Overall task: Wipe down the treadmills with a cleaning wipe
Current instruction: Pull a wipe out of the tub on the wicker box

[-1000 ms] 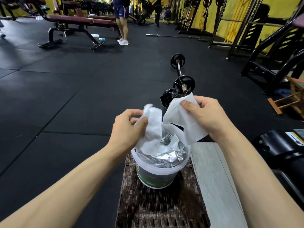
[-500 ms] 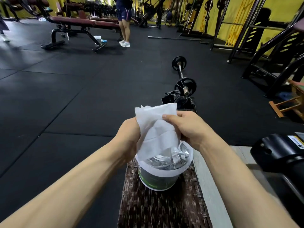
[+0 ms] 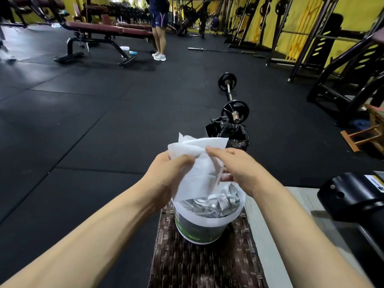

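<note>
Black rubber gym flooring [image 3: 87, 125] stretches behind a white tub [image 3: 204, 227] on a woven stand [image 3: 199, 265]. Since a second ago the hands have drawn together and the wipe [image 3: 197, 163] has risen above the tub's foil liner. A barbell [image 3: 230, 96] and black bag [image 3: 232, 132] lie beyond. Left hand [image 3: 168, 173] and right hand [image 3: 239, 169] both pinch the wipe between them.

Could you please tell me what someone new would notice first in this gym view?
First, the white cleaning wipe at centre, held by the left hand and right hand above the white foil-lined wipe tub on a brown woven mat. Beyond lies a black-plated barbell on the dark rubber floor.
</note>
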A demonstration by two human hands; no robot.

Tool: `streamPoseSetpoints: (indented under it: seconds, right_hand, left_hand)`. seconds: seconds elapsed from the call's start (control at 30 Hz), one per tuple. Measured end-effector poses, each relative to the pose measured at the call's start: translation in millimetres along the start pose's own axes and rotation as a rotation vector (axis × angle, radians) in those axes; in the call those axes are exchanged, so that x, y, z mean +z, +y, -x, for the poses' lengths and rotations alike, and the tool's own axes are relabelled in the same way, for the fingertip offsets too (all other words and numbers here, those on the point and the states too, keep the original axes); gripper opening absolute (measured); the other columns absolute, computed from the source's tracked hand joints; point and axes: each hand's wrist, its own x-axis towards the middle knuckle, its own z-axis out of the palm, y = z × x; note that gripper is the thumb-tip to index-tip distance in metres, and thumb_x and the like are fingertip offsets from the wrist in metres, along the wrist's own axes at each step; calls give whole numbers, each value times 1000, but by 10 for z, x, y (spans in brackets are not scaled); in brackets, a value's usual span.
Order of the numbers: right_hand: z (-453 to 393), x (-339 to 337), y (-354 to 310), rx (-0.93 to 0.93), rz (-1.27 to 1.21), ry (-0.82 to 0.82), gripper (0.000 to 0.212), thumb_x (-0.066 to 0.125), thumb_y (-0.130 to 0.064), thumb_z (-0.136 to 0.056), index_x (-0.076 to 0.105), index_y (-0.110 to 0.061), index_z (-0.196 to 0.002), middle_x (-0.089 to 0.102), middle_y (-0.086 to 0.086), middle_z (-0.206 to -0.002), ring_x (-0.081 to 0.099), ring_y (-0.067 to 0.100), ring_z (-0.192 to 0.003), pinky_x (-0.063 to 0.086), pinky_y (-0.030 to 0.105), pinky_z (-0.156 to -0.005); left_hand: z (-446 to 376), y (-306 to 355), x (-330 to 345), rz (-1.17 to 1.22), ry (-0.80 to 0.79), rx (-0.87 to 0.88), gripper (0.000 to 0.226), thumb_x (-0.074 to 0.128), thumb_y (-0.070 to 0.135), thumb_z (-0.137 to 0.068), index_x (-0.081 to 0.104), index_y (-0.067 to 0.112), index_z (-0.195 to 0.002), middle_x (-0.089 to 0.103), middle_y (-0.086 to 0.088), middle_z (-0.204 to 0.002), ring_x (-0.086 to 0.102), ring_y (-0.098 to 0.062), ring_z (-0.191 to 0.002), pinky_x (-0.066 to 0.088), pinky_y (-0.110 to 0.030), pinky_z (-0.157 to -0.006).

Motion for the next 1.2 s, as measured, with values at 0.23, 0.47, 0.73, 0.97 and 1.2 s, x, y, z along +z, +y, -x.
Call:
streamPoseSetpoints:
  seconds: [0.23, 0.47, 0.73, 0.97, 1.2]
  right_hand:
    - [82, -101, 81, 70, -442, -368, 27, 63, -17, -94, 70, -1, -115, 74, 14, -105, 72, 23, -86, 61, 36, -75]
    - [52, -147, 70, -83, -436, -269, 23, 56, -4, -98, 76, -11, -107, 71, 14, -103, 65, 26, -88, 46, 44, -80]
    - [122, -210, -31, -90, -442, -280, 22, 36, -7, -95, 54, 5, -89, 50, 7, -67, 48, 10, -55, 43, 16, -47]
    - [84, -199, 29, -329, 194, -94, 23, 68, 1, -84, 75, -18, -95, 65, 3, -80, 52, 15, -69, 46, 20, -58]
    - [182, 74, -55, -685, 437, 160, 18, 73, -13, -82, 72, -29, -91, 68, -10, -80, 63, 5, -82, 51, 21, -73]
  left_hand:
    - [-36, 54, -65, 60, 15, -27, 16, 57, 2, -98, 72, 1, -105, 78, -14, -96, 76, -22, -78, 63, -30, -66]
    - [-29, -34, -174, 104, -18, -16, 27, 55, -6, -97, 64, 3, -121, 73, -14, -101, 72, -19, -75, 58, -29, -58]
    - [6, -59, -246, -266, 51, 145, 45, 42, -18, -87, 71, 12, -72, 53, -13, -65, 44, -17, -51, 40, -24, -51]
    - [84, -3, -246, -420, -45, 171, 28, 57, 22, -87, 80, 7, -82, 71, -4, -74, 66, -17, -71, 58, -38, -72]
    - [-23, -71, -206, -560, 76, 121, 19, 76, 19, -90, 66, 21, -105, 76, -9, -83, 73, -21, -71, 62, -37, -62]
